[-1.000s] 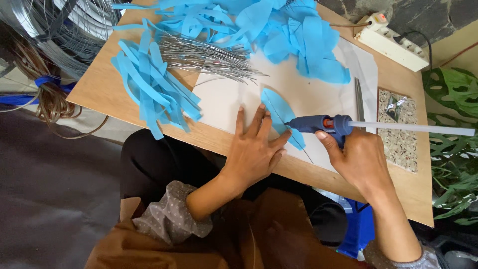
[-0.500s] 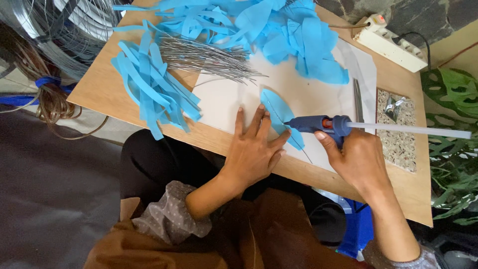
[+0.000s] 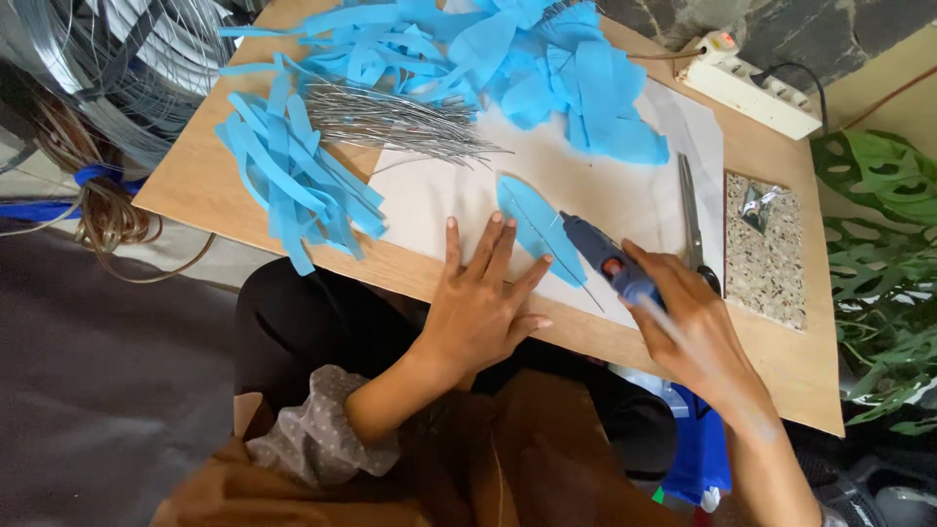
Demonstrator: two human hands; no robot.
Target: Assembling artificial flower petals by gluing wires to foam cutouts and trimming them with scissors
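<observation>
Gluing seems to be the step in hand, judging from how things lie on the tabletop, a tan wooden board with a white sheet spread across its middle. Heaped at the far edge is a pile of blue paper pieces, with a bunch of long blue strips to the left and a bundle of thin grey wires lying between them. Beyond the left edge sits a big coil of wire. My left hand lies flat on the sheet, fingers spread wide, their tips pressing the near end of a blue leaf-shaped paper that lies on the sheet with a thin wire along its middle. My right hand is wrapped around the blue glue gun, its nozzle just at the leaf's right edge. Scissors lie just beyond it, beside a speckled stone tile. Next, I judge, the nozzle must follow the wire steadily while my left fingers keep the leaf from sliding and stay off the hot glue.
</observation>
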